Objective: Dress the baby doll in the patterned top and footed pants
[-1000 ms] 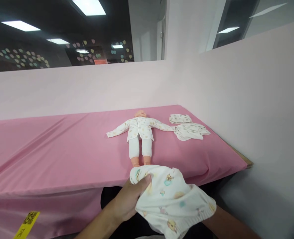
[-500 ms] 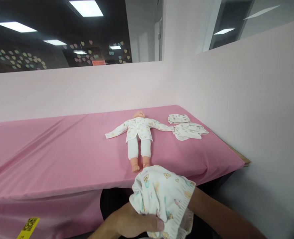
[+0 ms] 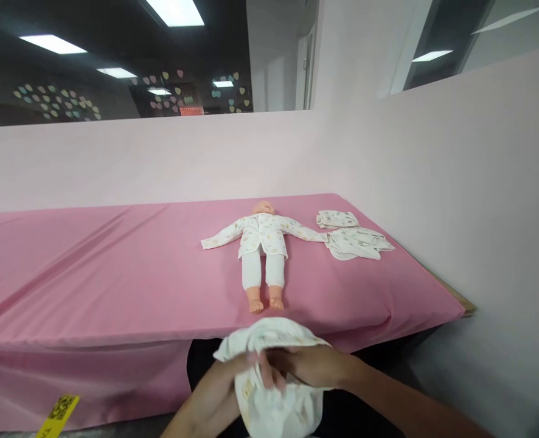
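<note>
While the doll (image 3: pixel 252 267) lies face up on the worktop (image 3: pixel 137 274), feet towards the near edge, the garment (image 3: pixel 278 413) is off it, bunched in the air in front of that edge. On the doll, what is done shows plainly: a printed jacket (image 3: pixel 272 239), sleeves stretched out to both sides, its lower front parted, and white leggings (image 3: pixel 275 267) down to the ankles, if they are not part of its body. Head and feet are bare. What is left off, as far as can be seen, is the garment and two cloths — one folded (image 3: pixel 337 219), one looser (image 3: pixel 359 243) — beside the doll. The left hand (image 3: pixel 235 371) grips the garment by its side; the right hand (image 3: pixel 312 365) is in among its folds, too blurred to tell whether that grip is closed. The feet lie close to the near edge, where pink cloth hangs down, and the garment is just outside it. Room is widest to the left, a long stretch of pink cloth; to the right it is tighter — the sleeve end seems to meet the looser cloth, with a wall (image 3: pixel 493 201) beyond.
</note>
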`<state>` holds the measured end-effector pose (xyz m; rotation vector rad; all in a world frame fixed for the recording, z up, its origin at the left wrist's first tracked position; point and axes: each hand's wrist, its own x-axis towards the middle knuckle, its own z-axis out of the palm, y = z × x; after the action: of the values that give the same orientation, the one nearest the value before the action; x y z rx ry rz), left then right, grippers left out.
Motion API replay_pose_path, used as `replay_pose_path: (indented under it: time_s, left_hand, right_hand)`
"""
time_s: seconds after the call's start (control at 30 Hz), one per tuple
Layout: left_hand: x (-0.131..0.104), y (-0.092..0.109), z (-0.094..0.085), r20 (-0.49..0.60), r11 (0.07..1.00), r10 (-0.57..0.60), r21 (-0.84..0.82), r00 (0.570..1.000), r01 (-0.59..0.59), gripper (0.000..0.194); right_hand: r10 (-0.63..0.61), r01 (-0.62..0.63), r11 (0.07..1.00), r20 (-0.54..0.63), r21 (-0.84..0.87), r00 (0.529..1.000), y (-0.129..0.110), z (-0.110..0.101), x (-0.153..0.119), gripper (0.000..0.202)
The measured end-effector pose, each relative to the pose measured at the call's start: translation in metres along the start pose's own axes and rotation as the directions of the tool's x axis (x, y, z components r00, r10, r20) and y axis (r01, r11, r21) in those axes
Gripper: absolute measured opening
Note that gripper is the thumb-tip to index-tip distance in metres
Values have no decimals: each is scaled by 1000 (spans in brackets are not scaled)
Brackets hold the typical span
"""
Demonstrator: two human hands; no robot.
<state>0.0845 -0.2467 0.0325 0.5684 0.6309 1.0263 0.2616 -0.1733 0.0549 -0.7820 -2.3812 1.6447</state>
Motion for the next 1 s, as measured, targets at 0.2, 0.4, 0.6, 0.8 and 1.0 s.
replay_pose_path:
  time_s: [0.2,0.4,0.6,0.8,1.0]
  left_hand:
    - [7,7,-6,-426,947,85,-247,901,-207,18]
    - [18,5,-3,-598,925,103,-235,795,-297,18]
    - [32,1,-11,-598,906,123,-257,792,-335,19]
    - [35,10,-12,-510,940,145,-197,848,-279,30]
    - [43,35,-3,-447,931,256,-125,857,-344,38]
  right_hand:
    - [-148,136,987,-158,-84,976,-30,-36,-3,33]
    - [-324,143,763,-182,-630,928,-18,-87,65,38]
    - [-241,241,547,125,-801,962,1,-85,123,54]
    - [-211,269,459,190,-847,959,-6,-88,133,36]
    - [-330,283,623,83,-729,940,-20,-89,132,40]
